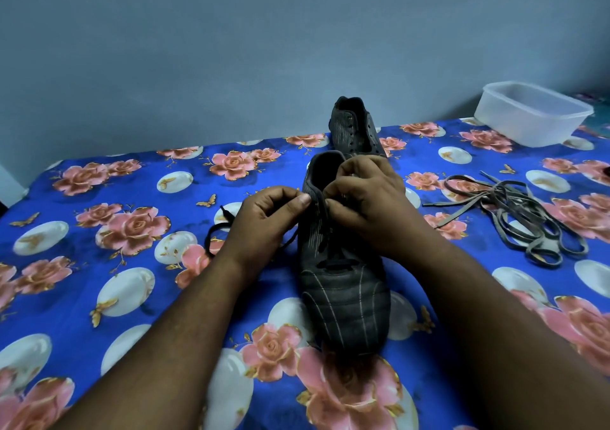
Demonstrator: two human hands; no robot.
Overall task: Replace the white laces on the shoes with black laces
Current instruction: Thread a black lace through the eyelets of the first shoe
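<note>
Near shoe [343, 284] stands upright on the bed [109, 198], toe pointing toward the person, heel opening away. Black lace [333, 261] already runs thru the lower eyelets as a few cross bars; upper part is hidden under the hands.

Left hand [264, 221] sits at the shoe's left side near the collar. Its fingers [302, 200] are pinched narrow, thumb against index, right at the edge of the upper. Prob. gripping the lace there, but the strand betw. the tips is too small to make out. A loose black lace end [218, 228] trails out from under this hand to the left, curling on the bedsheet, tip lying free.

Right hand [366, 195] is over the top of the shoe, covering tongue and upper eyelets. Thumb and index fingers [331, 192] curl in narrow, tips close together at the eyelet row, just beside the left fingertips. What they hold can't be told. Other fingers fold over the collar.

Both forearms come in from the bottom edge, angled inward, wrists raised above the sheet, palms facing down and inward.

Second shoe [355, 129] stands just behind the first, no lace visible in its eyelets. Removed pale laces [515, 218] lie in a loose tangle well to the right. Clear plastic tub [531, 112] sits at the far right.
</note>
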